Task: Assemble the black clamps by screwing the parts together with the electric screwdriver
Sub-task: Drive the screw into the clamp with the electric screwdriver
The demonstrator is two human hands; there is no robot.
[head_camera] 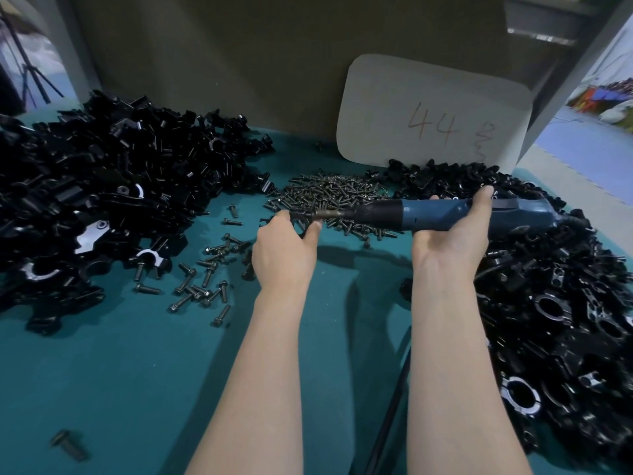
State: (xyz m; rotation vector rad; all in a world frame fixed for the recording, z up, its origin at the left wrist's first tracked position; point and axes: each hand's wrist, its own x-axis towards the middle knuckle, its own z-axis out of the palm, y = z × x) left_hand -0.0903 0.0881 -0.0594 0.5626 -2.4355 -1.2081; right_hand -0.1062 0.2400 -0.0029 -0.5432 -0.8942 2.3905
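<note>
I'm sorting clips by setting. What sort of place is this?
Probably a factory or workshop assembly bench: heaps of black clamp parts lie on a green table, a pile of screws lies between them, and the right hand holds an electric screwdriver against a clamp held in the left hand.

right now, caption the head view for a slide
Right hand holds blue electric screwdriver against black clamp gripped by left hand.

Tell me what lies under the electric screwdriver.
Loose screws lie under the nose of the electric screwdriver, black clamp parts under its tail; the right hand hides the stretch between.
</note>
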